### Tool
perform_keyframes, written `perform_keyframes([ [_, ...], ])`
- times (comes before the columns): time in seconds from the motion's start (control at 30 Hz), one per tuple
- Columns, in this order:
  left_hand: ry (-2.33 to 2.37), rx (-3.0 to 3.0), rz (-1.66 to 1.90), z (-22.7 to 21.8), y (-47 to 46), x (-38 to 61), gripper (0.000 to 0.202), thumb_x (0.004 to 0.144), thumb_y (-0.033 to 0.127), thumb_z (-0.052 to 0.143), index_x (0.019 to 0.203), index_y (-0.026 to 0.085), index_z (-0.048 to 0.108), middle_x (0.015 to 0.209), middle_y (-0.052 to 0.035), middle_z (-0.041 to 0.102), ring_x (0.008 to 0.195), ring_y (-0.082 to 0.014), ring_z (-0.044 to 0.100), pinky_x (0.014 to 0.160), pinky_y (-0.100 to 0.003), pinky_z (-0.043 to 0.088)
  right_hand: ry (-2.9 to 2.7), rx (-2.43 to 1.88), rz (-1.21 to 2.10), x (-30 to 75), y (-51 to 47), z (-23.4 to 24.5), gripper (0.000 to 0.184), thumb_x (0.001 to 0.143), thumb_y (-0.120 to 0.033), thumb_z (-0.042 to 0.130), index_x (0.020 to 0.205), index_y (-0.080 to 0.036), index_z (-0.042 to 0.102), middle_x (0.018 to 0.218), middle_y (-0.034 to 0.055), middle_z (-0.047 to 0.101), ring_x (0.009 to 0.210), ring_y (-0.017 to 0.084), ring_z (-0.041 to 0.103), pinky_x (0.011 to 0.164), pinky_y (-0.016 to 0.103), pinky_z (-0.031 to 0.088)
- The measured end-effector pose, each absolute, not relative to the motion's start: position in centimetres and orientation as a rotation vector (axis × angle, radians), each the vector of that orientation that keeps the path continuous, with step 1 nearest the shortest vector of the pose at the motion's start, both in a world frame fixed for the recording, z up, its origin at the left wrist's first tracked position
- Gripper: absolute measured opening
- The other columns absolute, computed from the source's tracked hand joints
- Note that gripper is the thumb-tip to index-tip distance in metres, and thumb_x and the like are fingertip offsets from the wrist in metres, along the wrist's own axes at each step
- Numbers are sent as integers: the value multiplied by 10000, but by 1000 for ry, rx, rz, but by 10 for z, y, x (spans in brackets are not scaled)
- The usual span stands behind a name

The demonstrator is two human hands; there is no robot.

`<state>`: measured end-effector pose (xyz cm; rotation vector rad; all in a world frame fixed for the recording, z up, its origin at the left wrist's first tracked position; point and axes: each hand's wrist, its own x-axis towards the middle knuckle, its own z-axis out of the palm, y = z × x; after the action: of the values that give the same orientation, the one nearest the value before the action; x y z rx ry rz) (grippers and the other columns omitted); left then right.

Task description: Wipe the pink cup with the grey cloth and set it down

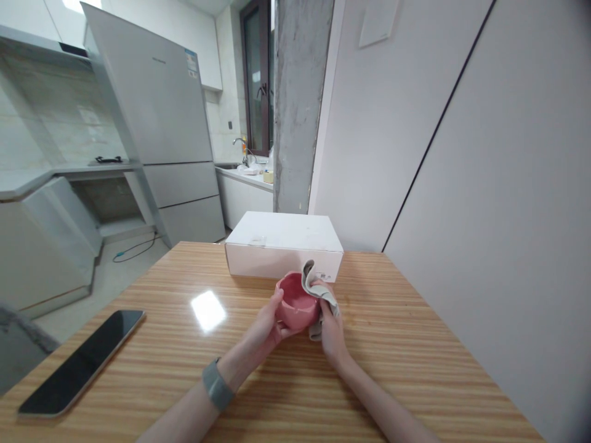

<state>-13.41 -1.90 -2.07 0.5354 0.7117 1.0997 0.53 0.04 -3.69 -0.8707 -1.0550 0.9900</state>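
Observation:
A pink bowl point(298, 307) with a wavy rim is held above the table, tilted so that its inside faces me. My left hand point(270, 323) grips its left side, thumb at the rim and fingers underneath. On the right side, my right hand point(331, 323) is closed on a grey cloth point(318, 292), which is folded over the bowl's rim and hangs down along its outer wall. Part of the right hand's fingers is hidden behind the cloth and bowl.
A white box point(284, 243) stands on the wooden table point(392, 351), just behind the bowl. A black smartphone point(83, 363) lies at the table's left edge. Beyond are a grey refrigerator point(157, 111) and a sink counter point(244, 191); a white wall point(438, 154) runs along the right.

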Motion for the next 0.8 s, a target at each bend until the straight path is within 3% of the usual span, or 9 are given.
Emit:
perform_keyframes([
  [0.13,745,549,1008,-16,-21,-132,513,837,483,537,1205,126,544,1131,-156,654,951,-235,654,836,-349,521,-1023,-882,969,9,2,-35,334,778,-475,584,980,-223,668,1042,20,670,1139,220,505,1036,360,301],
  [0.3,702,559,794,-7,-22,-140,682,817,666,376,1207,135,553,1018,-147,696,838,-271,679,702,-387,543,-968,-904,1177,22,11,-29,359,777,-520,568,902,-210,701,843,2,714,947,249,613,897,361,430],
  [0.43,735,555,760,-12,-24,-143,638,797,658,442,1153,155,606,1041,-103,703,870,-243,672,638,-298,529,-978,-868,1366,21,10,-26,324,730,-488,640,871,-207,719,819,10,722,898,251,638,866,361,454],
  [0.63,778,542,968,-28,-16,-138,568,815,583,492,1151,143,616,1099,-88,689,1008,-238,634,810,-299,508,-943,-866,1417,16,7,-28,366,682,-530,672,866,-217,723,837,8,721,936,263,632,895,375,446],
  [0.8,825,522,1003,-21,-14,-139,557,852,576,431,1219,178,564,1168,-87,655,1064,-257,611,803,-348,531,-889,-896,1280,7,2,-34,367,692,-558,661,904,-261,705,956,-19,704,1055,231,576,999,355,367],
])
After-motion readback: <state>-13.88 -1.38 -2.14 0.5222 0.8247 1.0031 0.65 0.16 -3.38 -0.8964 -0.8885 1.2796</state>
